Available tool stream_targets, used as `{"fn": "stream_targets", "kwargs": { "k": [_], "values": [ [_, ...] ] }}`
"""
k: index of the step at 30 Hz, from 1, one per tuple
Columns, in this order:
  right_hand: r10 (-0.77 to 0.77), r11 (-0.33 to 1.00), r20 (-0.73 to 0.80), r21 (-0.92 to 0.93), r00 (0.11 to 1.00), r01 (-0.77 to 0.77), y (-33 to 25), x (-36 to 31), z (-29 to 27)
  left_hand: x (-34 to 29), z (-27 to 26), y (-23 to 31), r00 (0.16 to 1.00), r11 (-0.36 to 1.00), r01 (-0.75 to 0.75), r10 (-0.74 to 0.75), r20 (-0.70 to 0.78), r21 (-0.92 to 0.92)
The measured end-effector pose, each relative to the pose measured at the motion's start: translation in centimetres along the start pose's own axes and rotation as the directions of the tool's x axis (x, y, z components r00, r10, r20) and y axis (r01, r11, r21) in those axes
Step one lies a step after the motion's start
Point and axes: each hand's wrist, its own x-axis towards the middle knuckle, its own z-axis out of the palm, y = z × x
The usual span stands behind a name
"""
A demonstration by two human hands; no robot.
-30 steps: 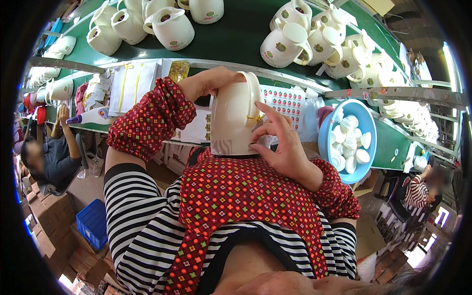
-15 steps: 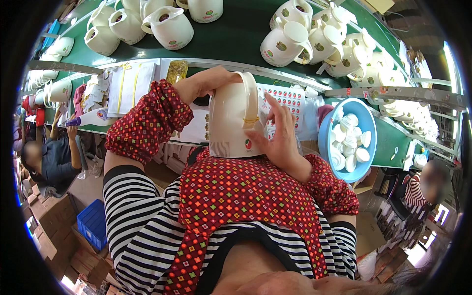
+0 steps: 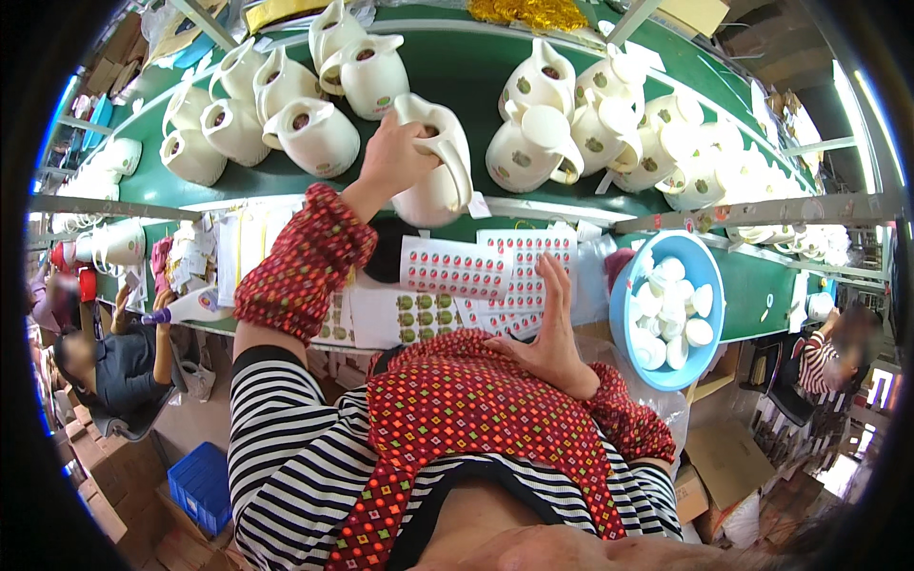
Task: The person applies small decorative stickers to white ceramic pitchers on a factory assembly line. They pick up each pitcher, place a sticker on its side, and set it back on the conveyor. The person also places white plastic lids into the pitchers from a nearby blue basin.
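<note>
My left hand (image 3: 398,160) grips a cream-white jug (image 3: 433,198) by its top, out over the near edge of the green shelf. The jug's handle faces right and its open mouth shows dark inside. My right hand (image 3: 554,344) holds nothing; its fingers stretch upward, apart from the thumb, just above my lap. In front of it lie sheets of red and green round stickers (image 3: 455,268). Beside them is a sheet of olive-green stickers (image 3: 424,312).
Several similar jugs (image 3: 314,138) stand on the shelf's left, and more jugs (image 3: 533,147) on its right. A light-blue basin (image 3: 621,333) of white lids (image 3: 674,295) is at my right. Other people sit at far left and far right. A blue crate (image 3: 200,485) rests on the floor.
My left hand has carried the jug from before my chest up to the green shelf. My right hand has come off the jug and dropped slightly. The sticker sheets are now uncovered.
</note>
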Motion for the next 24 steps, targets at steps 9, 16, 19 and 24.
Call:
{"fn": "stream_targets", "kwargs": {
  "k": [9,16,19,24],
  "values": [
    [0.119,0.992,-0.022,0.052,0.993,-0.117,2.3,1.1,0.0,15.5,9.0,-2.4,0.916,0.972,-0.233,0.214,-0.34,-0.016],
    [0.186,0.978,0.013,0.089,0.982,-0.187,2.9,2.6,-0.1,17.0,8.1,-5.3,0.934,0.965,-0.263,0.247,-0.257,-0.026],
    [0.222,0.974,-0.021,0.045,0.975,-0.221,3.0,3.0,-0.3,12.2,0.1,-4.7,0.931,0.969,-0.183,0.225,-0.287,0.167],
    [0.168,0.983,0.009,0.08,0.986,-0.168,2.7,4.1,0.2,4.8,-8.5,-14.7,0.85,0.763,0.522,-0.429,-0.306,0.38]
  ]
}}
